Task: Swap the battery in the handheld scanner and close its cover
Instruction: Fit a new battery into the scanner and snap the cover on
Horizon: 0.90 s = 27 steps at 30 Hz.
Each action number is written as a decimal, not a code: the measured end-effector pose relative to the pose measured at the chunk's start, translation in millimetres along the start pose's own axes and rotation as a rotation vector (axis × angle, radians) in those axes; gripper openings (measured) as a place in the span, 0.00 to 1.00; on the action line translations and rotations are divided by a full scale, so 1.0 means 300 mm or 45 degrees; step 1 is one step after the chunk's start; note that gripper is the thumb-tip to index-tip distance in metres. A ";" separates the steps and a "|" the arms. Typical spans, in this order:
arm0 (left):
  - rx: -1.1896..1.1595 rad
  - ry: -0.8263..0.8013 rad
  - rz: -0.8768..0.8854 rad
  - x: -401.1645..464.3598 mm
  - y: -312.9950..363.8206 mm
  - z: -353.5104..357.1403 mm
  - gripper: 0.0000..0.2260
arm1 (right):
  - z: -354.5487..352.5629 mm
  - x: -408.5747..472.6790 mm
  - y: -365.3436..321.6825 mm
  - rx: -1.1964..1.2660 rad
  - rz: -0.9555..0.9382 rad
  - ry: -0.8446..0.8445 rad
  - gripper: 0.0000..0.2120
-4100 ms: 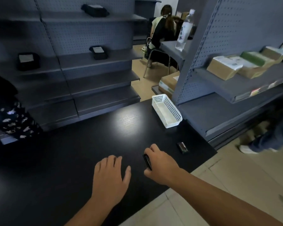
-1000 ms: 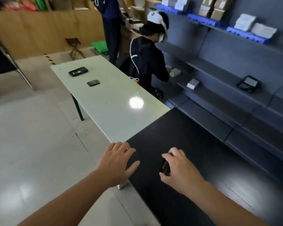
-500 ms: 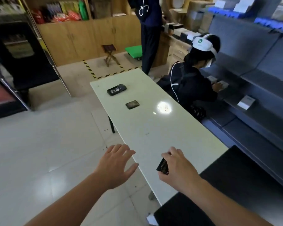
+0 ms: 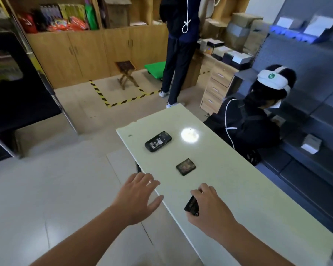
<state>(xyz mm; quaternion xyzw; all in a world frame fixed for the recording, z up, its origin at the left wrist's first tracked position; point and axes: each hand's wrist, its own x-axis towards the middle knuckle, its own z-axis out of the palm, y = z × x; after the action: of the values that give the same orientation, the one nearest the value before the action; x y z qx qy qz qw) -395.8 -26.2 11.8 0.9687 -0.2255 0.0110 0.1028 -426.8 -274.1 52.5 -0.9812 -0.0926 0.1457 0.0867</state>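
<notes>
Scanner (image 4: 158, 141) now nearer; right hand (image 4: 210, 208) still grips battery (image 4: 191, 206).

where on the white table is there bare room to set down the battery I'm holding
Bare tabletop lies right of the right hand holding the flat black battery, toward the white table's right edge. Crowded: the middle, with the small dark rectangular pack and black handheld scanner.

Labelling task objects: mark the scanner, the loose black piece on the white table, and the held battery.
handheld scanner (image 4: 158, 141), head view, centre of its upper face.
loose black piece (image 4: 186, 167), head view, middle of its top.
battery (image 4: 191, 205), head view, exposed face below the right hand's fingers.
</notes>
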 end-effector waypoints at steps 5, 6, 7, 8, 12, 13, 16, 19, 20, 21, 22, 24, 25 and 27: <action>0.006 -0.032 0.059 0.215 -0.259 0.016 0.22 | -0.018 0.261 -0.124 0.070 0.057 -0.016 0.24; 0.016 -0.051 0.069 0.262 -0.307 0.029 0.22 | -0.017 0.318 -0.138 0.086 0.066 -0.015 0.24; 0.025 -0.072 0.078 0.310 -0.353 0.041 0.22 | -0.014 0.376 -0.148 0.102 0.069 -0.006 0.24; 0.037 -0.100 0.083 0.357 -0.395 0.053 0.22 | -0.011 0.434 -0.157 0.120 0.072 -0.001 0.24; 0.098 -0.227 0.079 0.526 -0.536 0.095 0.23 | -0.022 0.640 -0.177 0.177 0.097 -0.018 0.23; 0.119 -0.255 0.082 0.563 -0.564 0.104 0.24 | -0.028 0.678 -0.182 0.188 0.107 -0.025 0.23; 0.165 -0.308 0.051 0.684 -0.625 0.134 0.26 | -0.042 0.772 -0.189 0.206 0.157 -0.061 0.23; 0.149 -0.363 -0.041 0.819 -0.624 0.175 0.29 | -0.050 0.835 -0.177 0.194 0.237 -0.097 0.22; 0.135 -0.403 -0.074 0.863 -0.614 0.201 0.30 | -0.052 0.851 -0.173 0.209 0.268 -0.110 0.23; 0.131 -0.430 -0.089 0.907 -0.601 0.230 0.30 | -0.045 0.864 -0.170 0.202 0.295 -0.133 0.23; 0.123 -0.449 -0.100 0.949 -0.585 0.264 0.30 | -0.041 0.876 -0.166 0.196 0.328 -0.140 0.23; 0.116 -0.503 -0.141 1.011 -0.555 0.341 0.33 | -0.029 0.899 -0.161 0.198 0.383 -0.134 0.23; 0.131 -0.534 -0.165 1.030 -0.550 0.379 0.35 | -0.028 0.907 -0.163 0.204 0.420 -0.138 0.23; 0.196 -0.579 -0.204 1.045 -0.550 0.434 0.37 | -0.025 0.915 -0.178 0.220 0.480 -0.171 0.23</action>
<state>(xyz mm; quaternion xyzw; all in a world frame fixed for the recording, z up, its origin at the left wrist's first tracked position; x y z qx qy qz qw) -45.1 -44.2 -126.6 0.9660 -0.1640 -0.1984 -0.0240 -174.6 -166.6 -3.9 -0.9581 0.0997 0.2320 0.1352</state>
